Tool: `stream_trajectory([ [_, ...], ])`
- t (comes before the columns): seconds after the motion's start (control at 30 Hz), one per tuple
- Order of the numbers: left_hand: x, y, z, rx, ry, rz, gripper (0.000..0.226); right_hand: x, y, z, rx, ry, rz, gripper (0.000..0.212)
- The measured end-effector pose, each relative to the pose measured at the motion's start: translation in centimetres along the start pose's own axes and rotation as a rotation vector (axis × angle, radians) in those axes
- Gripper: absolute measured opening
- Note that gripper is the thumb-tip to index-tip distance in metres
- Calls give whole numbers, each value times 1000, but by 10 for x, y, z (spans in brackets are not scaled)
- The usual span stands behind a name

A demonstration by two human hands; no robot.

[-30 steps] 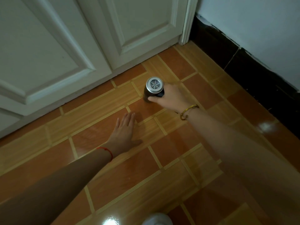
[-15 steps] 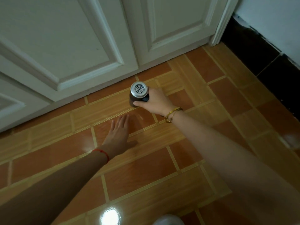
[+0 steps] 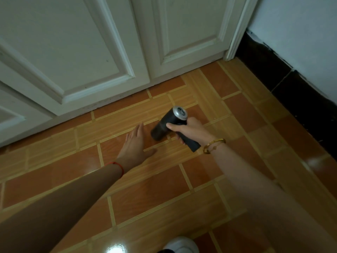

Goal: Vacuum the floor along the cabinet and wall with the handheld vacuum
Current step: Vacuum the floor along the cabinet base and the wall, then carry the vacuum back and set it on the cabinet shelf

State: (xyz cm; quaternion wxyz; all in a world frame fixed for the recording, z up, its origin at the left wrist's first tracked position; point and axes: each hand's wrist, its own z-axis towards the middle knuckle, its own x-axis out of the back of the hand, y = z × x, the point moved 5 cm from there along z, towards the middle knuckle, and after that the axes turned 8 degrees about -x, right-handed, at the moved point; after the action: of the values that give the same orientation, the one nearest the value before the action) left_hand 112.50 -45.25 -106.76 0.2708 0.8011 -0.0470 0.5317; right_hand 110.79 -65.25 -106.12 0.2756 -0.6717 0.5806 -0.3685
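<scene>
I see my right hand wrapped around the handle of the handheld vacuum, fingers curled shut on the grip with the thumb lying along the side of the black barrel. The barrel tilts down and to the left from my knuckles, its dark front end close to the floor; I cannot tell whether it touches the tiles. The silver grilled rear cap sits just above my index finger, facing up toward the camera. The lower end of the handle sticks out below my palm, next to the gold bracelet on that wrist.

My left hand lies flat on the orange tiles, palm down, fingers straight and held together, thumb spread out to the right. The vacuum's front end is just beyond that thumb and right of my fingertips, near but not touching. A red string circles the left wrist.

Beyond both sets of fingertips stands the white cabinet, its panelled doors meeting the floor. Past my right knuckles, further right, a black skirting band runs under the pale wall. Behind my right forearm, at the bottom edge, something white peeks in, cut off by the frame.
</scene>
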Motion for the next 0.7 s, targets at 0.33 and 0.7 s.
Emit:
stream_trajectory([
  [0.33, 0, 98, 24, -159, 123, -471, 63, 67, 43, -60, -116, 16, 542, 44],
  [0.7, -29, 158, 31, 41, 57, -1217, 33, 109, 91, -120, -87, 108, 824, 45],
])
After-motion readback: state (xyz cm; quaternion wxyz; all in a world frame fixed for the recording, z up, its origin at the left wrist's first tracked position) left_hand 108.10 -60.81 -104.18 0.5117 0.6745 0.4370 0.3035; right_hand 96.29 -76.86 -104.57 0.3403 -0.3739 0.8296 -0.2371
